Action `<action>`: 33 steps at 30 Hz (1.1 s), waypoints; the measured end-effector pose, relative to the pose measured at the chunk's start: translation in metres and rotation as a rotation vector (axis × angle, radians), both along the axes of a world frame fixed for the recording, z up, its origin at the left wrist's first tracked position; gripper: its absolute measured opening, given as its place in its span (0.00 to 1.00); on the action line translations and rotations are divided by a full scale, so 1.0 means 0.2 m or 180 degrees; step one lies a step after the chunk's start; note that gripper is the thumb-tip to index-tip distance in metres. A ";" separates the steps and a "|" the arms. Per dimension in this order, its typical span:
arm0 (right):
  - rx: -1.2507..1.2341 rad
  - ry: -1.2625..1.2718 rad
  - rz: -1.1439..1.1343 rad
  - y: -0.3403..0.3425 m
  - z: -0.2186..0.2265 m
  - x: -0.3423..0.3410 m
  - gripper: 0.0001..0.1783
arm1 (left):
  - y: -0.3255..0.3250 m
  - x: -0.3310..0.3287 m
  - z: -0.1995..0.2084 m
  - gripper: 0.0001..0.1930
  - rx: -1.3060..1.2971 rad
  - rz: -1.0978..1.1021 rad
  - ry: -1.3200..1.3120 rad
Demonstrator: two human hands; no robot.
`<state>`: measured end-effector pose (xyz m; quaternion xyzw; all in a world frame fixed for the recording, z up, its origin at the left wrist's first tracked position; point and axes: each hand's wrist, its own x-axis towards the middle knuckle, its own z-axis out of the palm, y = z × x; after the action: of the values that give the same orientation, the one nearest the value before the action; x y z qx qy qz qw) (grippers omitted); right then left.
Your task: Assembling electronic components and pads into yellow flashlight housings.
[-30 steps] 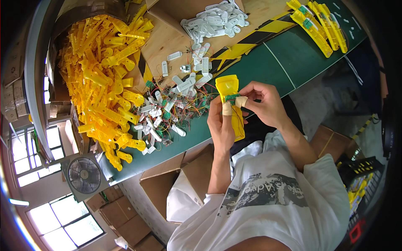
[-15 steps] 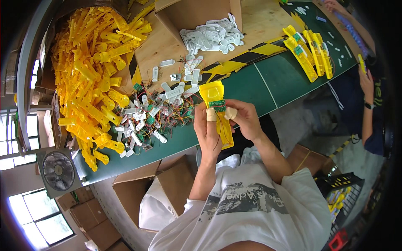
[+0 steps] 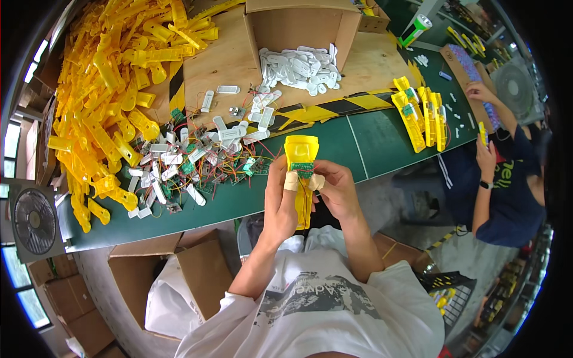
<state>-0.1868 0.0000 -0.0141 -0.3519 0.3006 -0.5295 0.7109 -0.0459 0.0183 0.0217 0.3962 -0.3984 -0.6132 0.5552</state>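
Note:
In front of my body a yellow plastic casing (image 3: pixel 302 147) is held upright between both hands. A small green circuit board (image 3: pixel 303 169) lies in it, with thin dark and red wires running down the casing. My left hand (image 3: pixel 279 203) is closed around the casing's left side. My right hand (image 3: pixel 339 190) grips the right side, its fingers partly hidden behind. Both thumbs wear tan coverings and press close to the board's lower edge. Beyond my left hand lies a heap of wired circuit boards and white plastic pieces (image 3: pixel 194 156).
A big pile of yellow casings (image 3: pixel 101 107) covers the table's left. White covers (image 3: pixel 301 68) spill from a cardboard box (image 3: pixel 304 27). Several fitted casings (image 3: pixel 412 125) lie at right, near a flashlight (image 3: pixel 416 30). A co-worker (image 3: pixel 507 179) sits at far right. An open carton (image 3: pixel 203 280) stands below the table.
My view has shifted, so the table contents appear further left and more of the co-worker shows. Both hands keep their hold on the casing, which now looks more upright.

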 end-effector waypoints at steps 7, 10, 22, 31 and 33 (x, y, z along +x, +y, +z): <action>-0.0236 0.0044 -0.0159 0.01 0.03 0.01 0.20 | -0.01 0.04 0.04 0.18 -0.0113 -0.0244 -0.0019; -0.0484 0.0021 -0.0312 -0.01 0.03 0.04 0.23 | -0.01 0.04 0.05 0.18 -0.0146 -0.0156 -0.0063; -0.0019 0.0010 -0.0409 -0.02 0.05 0.10 0.12 | -0.01 0.01 0.02 0.18 -0.0360 0.0049 -0.0513; 0.0186 0.0245 -0.0346 0.01 0.03 0.08 0.17 | 0.01 0.03 -0.02 0.16 0.0246 0.0050 0.0187; 0.0060 0.0086 0.0145 0.00 0.02 0.02 0.21 | 0.02 0.06 0.01 0.17 0.0471 0.0269 0.0510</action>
<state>-0.1834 -0.0003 -0.0104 -0.3590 0.3071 -0.5055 0.7220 -0.0342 0.0219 0.0239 0.4023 -0.2894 -0.6467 0.5798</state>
